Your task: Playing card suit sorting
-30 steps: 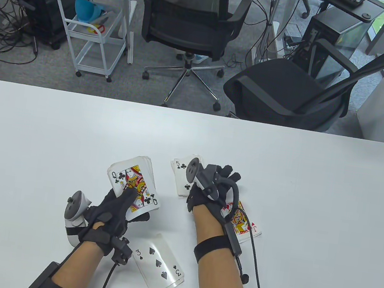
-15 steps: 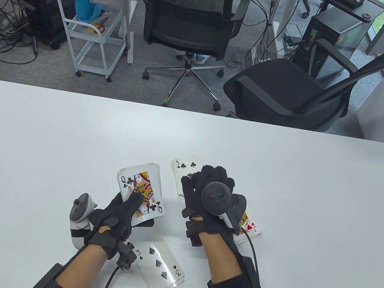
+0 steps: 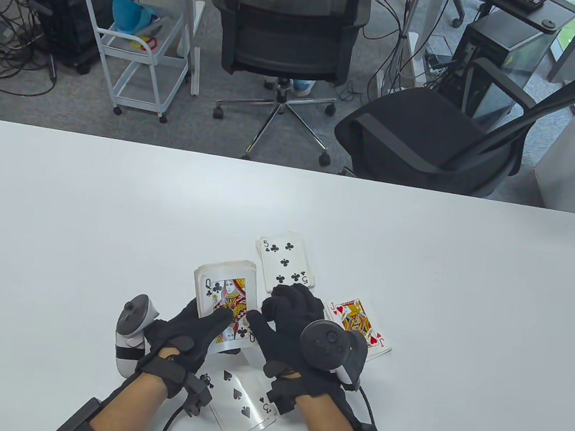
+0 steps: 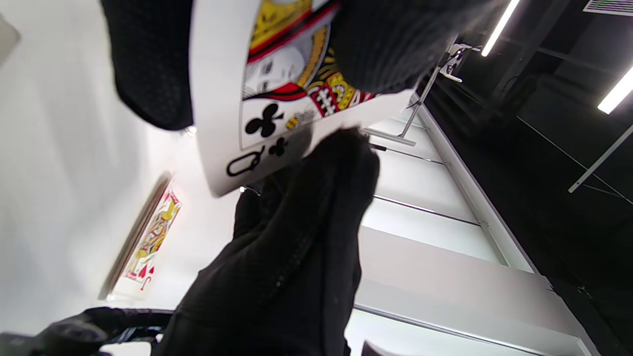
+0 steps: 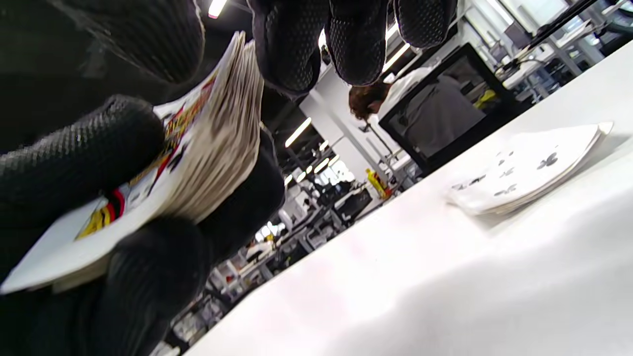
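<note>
On the white table we have club, heart and spade piles laid out. Our left hand grips the deck, queen of clubs on top; our right hand seems to pinch that card. Next we draw it off onto the clubs.

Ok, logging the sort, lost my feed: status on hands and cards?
Left hand grips deck, queen of clubs on top. Right hand pinching its edge. Clubs pile beyond, nothing blocking.
</note>
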The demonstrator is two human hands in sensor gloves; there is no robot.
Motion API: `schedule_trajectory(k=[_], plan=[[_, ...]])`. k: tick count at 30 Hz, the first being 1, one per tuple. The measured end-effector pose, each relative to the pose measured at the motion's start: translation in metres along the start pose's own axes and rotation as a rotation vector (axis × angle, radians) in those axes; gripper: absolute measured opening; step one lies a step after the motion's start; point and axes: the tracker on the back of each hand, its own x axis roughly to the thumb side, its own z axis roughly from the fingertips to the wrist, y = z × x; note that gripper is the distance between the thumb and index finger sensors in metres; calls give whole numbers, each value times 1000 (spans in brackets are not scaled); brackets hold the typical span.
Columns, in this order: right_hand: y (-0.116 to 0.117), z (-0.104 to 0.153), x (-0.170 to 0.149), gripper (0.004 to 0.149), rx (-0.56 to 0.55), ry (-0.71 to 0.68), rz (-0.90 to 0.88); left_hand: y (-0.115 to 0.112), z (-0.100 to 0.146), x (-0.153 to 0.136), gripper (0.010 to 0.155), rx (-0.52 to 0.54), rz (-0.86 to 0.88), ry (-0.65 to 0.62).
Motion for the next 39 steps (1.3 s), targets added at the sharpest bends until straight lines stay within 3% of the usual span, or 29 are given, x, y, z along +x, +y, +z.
schedule_trajectory(k=[7,12,16,22,27,33,39], plan=[[9,2,9,66,78,-33,25,0,3,2,61,50,15,-57],[13,5,10,56,-58,-11,-17,3,4,-4,64,75,76,-65],[13,6,7,49,-71,18,-105,2,3,-7,66,51,114,-48],[9,9,7,38,-152,-10,-70,2,2,-7,67,38,102,-39],[8,8,3,38,-155,8,-65,3,2,-5,65,31,97,-34],[5,8,0,49,-150,23,-60,6,2,-2,64,44,96,-38],[3,6,-2,41,-140,37,-40,8,2,-2,63,56,73,-33]])
